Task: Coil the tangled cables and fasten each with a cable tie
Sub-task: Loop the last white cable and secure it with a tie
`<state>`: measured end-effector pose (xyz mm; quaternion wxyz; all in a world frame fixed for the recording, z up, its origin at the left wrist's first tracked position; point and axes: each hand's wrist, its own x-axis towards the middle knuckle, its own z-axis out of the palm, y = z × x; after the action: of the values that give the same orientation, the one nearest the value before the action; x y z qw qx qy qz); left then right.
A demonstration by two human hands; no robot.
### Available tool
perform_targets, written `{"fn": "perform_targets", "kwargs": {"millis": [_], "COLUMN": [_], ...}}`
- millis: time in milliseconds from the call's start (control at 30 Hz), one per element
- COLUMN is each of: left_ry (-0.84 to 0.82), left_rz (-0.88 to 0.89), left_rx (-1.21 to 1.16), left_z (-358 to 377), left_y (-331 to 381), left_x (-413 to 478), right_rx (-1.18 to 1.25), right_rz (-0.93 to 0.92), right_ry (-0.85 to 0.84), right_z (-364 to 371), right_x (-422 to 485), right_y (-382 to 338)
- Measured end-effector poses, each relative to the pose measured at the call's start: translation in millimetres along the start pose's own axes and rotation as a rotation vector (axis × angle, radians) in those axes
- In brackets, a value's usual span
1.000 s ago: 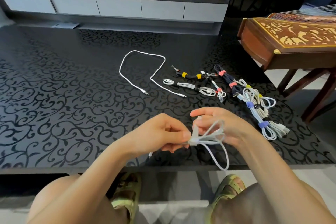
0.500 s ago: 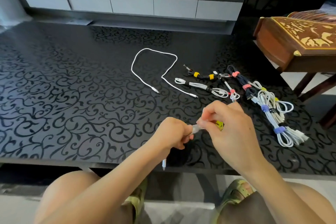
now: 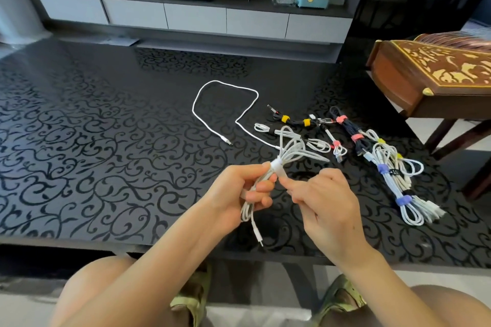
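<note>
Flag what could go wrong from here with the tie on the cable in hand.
1. The white tie cinches the held cable at one spot only, and the loops fan wide above it. If the right hand, pinching the tie's tail, closes it slack, the loops may slide out.
2. The plug end dangles below the left hand, outside the wrap, so it may end up hanging free and snag.

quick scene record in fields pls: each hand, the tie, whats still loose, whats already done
left hand: grips the white coil
right hand: pinches the tie's tail
tie: white, wrapped round the coil, tail sticking out
loose cable: white, uncoiled, lying on the table
bundles: several already tied, on the table right of the loose cable
</note>
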<state>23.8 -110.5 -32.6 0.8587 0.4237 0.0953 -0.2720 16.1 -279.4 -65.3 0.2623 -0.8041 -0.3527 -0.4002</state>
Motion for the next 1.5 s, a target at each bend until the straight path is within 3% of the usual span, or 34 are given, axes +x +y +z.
{"fn": "perform_targets", "kwargs": {"millis": [200, 300, 367, 500, 567, 633, 733, 800, 900, 1033, 1200, 1267, 1400, 1500], "left_ry": [-0.006, 0.015, -0.002, -0.035, -0.020, -0.002, -0.017, -0.065, -0.191, -0.288, -0.073, 0.023, 0.076, 0.109], "left_rz": [0.239, 0.329, 0.419, 0.604, 0.672, 0.743, 0.824, 0.851, 0.869, 0.757, 0.459, 0.358, 0.084, -0.030], "left_rx": [0.367, 0.473, 0.546, 0.801, 0.970, 1.115, 1.207, 1.254, 1.434, 1.644, 1.614, 1.544, 0.949, 0.774], "left_z": [-0.2, 0.0, 0.0, -2.5, -4.2, -6.3, -10.6, -13.2, -15.7, -20.3, -18.5, -14.0, -11.3, -7.6], "left_y": [-0.4, -0.9, -2.2, -4.5, -5.4, -6.4, -7.0, -8.2, -15.0, -31.8, -39.1, -39.4, -31.0, -23.2], "left_x": [-2.3, -1.5, -2.2, -7.3, -9.5, -11.5, -14.5, -17.7, -21.5, -18.5, -11.2, -7.3, -2.0, -2.5], "right_rx": [-0.073, -0.105, -0.028, 0.936, 1.112, 1.215, 1.384, 1.461, 1.391, 1.004, 0.528, 0.405, 0.180, 0.001], "right_rz": [-0.049, 0.031, 0.292, 1.295, 1.522, 1.600, 1.583, 1.552, 1.425, 1.183, 0.794, 0.658, 0.362, 0.110], "right_ry": [-0.020, -0.064, -0.139, -0.342, -0.480, -0.589, -0.694, -0.652, -0.676, -0.861, -0.826, -0.823, -0.641, -0.557], "right_z": [1.5, 3.4, 4.7, -5.0, -11.2, -13.1, -9.9, -6.2, -5.9, -12.3, -20.9, -17.9, -13.4, -6.7], "right_x": [-3.8, -10.2, -12.0, 8.6, 15.7, 14.7, 15.4, 16.2, 15.5, 22.6, 36.5, 35.1, 25.7, 13.7], "right_y": [4.1, 5.7, 0.2, 3.3, 11.5, 18.6, 12.2, 10.3, 21.1, 26.9, 8.3, -0.3, -7.0, -11.4]}}
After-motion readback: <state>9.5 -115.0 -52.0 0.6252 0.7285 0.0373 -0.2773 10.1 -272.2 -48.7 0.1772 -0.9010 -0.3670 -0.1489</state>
